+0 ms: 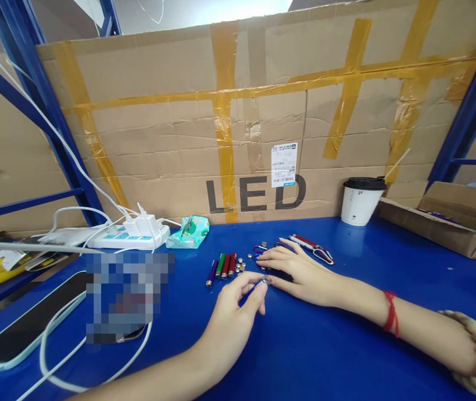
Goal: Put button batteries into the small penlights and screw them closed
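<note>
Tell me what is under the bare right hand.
Beside the bare right hand, part of a shiny blue loop and a bit of a red one show on the flat blue tabletop. Whatever lies beneath its palm and fingers is covered.

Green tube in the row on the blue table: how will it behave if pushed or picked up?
The green tube looks round, so a sideways push would likely roll it, though the red tubes on its right may check it. It's probably stiff, given its straight body and metallic-looking end. The shiny finish might make it a bit slippery.

Piece (264,280) in left hand (233,306) mostly hidden
</note>
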`<state>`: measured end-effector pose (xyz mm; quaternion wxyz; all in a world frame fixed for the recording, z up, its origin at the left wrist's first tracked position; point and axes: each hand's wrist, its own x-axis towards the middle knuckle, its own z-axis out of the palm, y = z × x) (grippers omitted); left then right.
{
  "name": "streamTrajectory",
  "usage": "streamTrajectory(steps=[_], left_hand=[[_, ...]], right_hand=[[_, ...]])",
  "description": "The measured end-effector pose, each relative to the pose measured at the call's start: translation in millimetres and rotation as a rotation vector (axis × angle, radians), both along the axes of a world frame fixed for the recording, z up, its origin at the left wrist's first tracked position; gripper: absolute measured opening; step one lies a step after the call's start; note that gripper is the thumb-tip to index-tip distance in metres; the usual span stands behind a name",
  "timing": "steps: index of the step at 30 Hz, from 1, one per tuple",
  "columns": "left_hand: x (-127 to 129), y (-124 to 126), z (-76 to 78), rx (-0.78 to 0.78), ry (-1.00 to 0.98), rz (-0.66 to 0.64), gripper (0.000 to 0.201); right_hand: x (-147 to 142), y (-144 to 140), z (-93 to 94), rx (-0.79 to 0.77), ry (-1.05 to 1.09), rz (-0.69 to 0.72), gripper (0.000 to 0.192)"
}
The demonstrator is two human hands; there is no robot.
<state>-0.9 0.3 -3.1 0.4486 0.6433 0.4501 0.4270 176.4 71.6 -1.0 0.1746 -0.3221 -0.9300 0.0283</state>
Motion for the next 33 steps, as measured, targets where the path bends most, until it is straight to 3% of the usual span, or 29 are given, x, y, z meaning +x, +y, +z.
streamTrajectory(steps=[9, 25, 28, 33], left_hand=[[1.2, 0.6, -0.6, 0.000, -0.011, 0.019, 0.026], [0.4, 0.5, -0.7, -0.022, 0.005, 0.009, 0.028], [0.4, 0.5, -1.7, -0.023, -0.004, 0.007, 0.028], [0.7, 0.7, -1.4, -0.025, -0.001, 0.014, 0.029]], right_hand=[[0.6, 6.8, -1.5, 0.101, 0.029, 0.095, 0.029], [1.4, 9.4, -1.6, 0.136, 0.082, 0.027, 0.020], [1.4, 9.9, -1.5, 0.187, 0.043, 0.042, 0.021], [-1.6, 9.0, 1.5, 0.380, -0.139, 0.183, 0.024]])
